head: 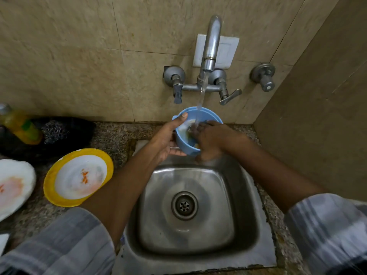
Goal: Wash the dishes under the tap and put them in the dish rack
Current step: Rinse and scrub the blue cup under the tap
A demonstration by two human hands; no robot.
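A light blue bowl (185, 144) is held tilted above the back of the steel sink (246, 211), under the running tap (210, 48). My left hand (168, 137) grips the bowl's left rim, thumb over the edge. My right hand (210, 137) reaches inside the bowl with its fingers on the wet inner surface where the water stream lands. On the counter to the left lie a dirty yellow-rimmed white plate (78, 176) and a stained white plate (14, 185). No dish rack is in view.
A yellow soap bottle (19, 126) and a dark scrubber (57, 131) sit at the back left of the granite counter (111, 139). Tiled walls close in behind and on the right. A separate valve (264, 75) is mounted on the wall to the right of the tap.
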